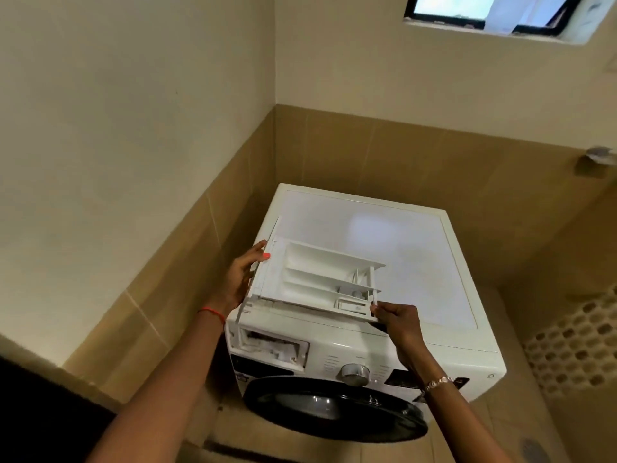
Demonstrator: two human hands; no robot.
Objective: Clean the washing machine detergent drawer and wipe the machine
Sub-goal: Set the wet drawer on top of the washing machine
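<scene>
Head view: detergent drawer (314, 279) in left hand (238, 279) and right hand (399, 324), over machine (410, 242)

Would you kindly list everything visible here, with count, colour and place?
washing machine: one, white, in the tiled corner.
detergent drawer: one, white, held above the machine's top, front left.
drawer slot: one, open, top left of the machine's front.
dial: one, silver, middle of the control panel.
door: one, black, below the dial.
window: one, dark-framed, high on the far wall.
wall fitting: one, metallic, right wall.
left hand: one, holds the drawer's left end; red thread on wrist.
right hand: one, pinches the drawer's right corner; bracelet on wrist.
</scene>
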